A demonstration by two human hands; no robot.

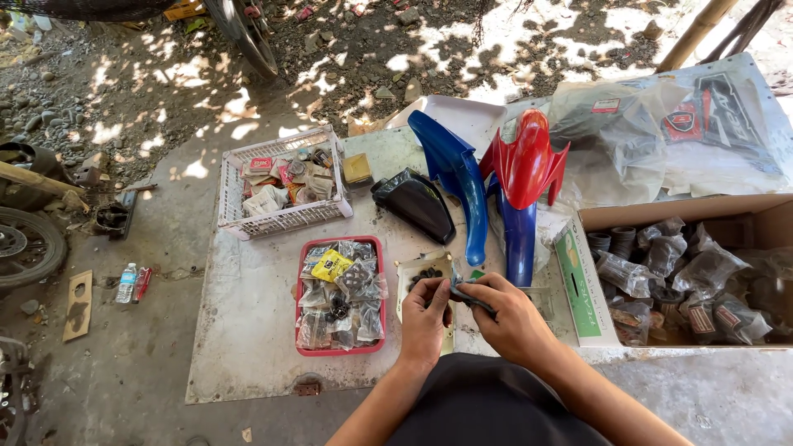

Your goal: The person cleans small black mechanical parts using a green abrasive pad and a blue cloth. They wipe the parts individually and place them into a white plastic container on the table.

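My 2 hands, left hand and right hand, pinch a small dark part over the tan tray; I judge fitting needs steady alignment.

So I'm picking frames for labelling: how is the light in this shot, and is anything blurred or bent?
Head view: dappled sun burns out patches of gravel at the top; the hands, left hand and right hand, sit in even shade and look sharp. The red fender shows glare. Wide-lens bending curves the cardboard box edge.
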